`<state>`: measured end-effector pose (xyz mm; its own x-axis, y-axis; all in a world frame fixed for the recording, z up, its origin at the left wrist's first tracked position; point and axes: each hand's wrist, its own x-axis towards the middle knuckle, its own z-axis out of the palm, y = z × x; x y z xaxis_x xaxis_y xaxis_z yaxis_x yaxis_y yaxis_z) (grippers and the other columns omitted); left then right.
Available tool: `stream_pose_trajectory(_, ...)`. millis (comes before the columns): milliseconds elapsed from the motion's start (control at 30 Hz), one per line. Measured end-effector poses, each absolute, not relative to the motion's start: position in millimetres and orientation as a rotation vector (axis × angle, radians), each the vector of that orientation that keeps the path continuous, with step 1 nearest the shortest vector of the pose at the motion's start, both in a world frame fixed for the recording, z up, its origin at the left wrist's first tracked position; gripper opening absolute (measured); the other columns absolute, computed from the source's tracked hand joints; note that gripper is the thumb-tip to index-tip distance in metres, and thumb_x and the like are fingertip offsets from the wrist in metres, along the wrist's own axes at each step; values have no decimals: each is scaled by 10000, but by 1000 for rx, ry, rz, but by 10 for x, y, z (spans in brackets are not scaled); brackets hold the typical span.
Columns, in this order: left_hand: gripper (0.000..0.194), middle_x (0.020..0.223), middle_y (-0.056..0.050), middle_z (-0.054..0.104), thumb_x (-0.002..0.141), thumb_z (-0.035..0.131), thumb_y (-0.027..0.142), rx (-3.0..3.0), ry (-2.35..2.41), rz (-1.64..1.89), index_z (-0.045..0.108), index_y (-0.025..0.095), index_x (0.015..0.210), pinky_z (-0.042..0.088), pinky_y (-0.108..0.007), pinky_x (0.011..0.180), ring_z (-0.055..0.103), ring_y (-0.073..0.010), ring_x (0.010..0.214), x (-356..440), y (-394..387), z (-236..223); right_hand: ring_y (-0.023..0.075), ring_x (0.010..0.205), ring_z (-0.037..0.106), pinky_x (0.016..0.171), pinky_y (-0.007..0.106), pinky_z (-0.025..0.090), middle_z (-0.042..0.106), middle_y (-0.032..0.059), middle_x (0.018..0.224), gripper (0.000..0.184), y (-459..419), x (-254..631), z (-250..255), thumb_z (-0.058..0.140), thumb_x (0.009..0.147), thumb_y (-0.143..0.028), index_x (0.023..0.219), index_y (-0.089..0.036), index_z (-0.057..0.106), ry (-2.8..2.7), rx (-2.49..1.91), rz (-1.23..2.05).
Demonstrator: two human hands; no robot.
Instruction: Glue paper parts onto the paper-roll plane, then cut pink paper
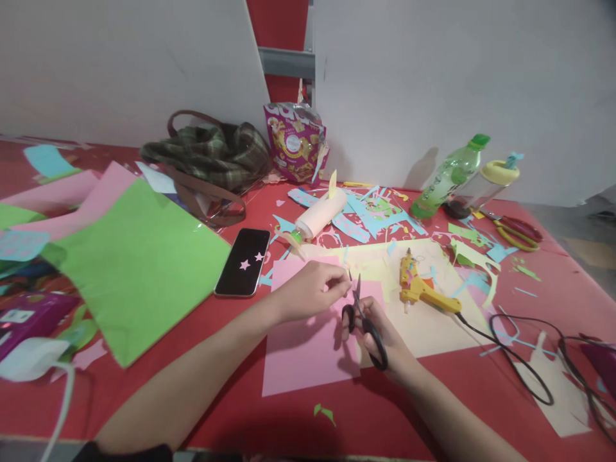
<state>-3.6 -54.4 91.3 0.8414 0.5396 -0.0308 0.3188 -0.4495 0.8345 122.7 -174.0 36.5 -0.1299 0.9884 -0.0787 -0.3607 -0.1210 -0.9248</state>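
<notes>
My right hand (385, 333) grips a pair of scissors (357, 296) by its black handles, and the blades point away from me, a little apart. Thumb and fingers of my left hand (315, 290) are pinched together right beside the blade tips; whatever they hold is too small to make out. Beneath both hands lies pink paper (303, 359), partly over a cream sheet (433, 333). To the left, a black-screened phone (240, 273) carries two small pink paper stars (245, 264).
A yellow glue gun (426, 290) rests on the cream sheet, its black cable trailing right. Green paper (139, 263) spreads out at left. Behind are a plaid bag (212, 151), a snack bag (294, 144), a green bottle (450, 176), red-and-yellow-handled scissors (520, 231) and paper scraps (375, 212).
</notes>
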Motion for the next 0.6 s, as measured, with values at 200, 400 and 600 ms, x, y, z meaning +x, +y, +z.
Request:
stream_pose_trajectory(200,233,535,45,400,778,370,222,2080,621,309,403,150,559,309,-194,532,375,-73,524,-33,-543,910,138,644,491,510,249,348,476,6,785,360,-1743,1220,289,568,675,-474,830,-242,341,-944,-913,1503)
stream_pose_trajectory(400,222,560,35,443,778,365,202,2082,609,303,452,145,582,322,-194,555,411,-79,556,-38,-550,917,140,633,486,594,301,376,472,3,784,368,-1741,1231,351,564,664,-498,816,-247,343,-965,-948,1517)
stream_pose_trajectory(600,242,537,43,410,780,363,204,2099,604,295,395,151,546,312,-195,549,390,-75,538,-34,-550,909,158,682,494,560,281,373,463,6,783,374,-1738,1221,329,569,655,-505,811,-249,345,-940,-930,1517)
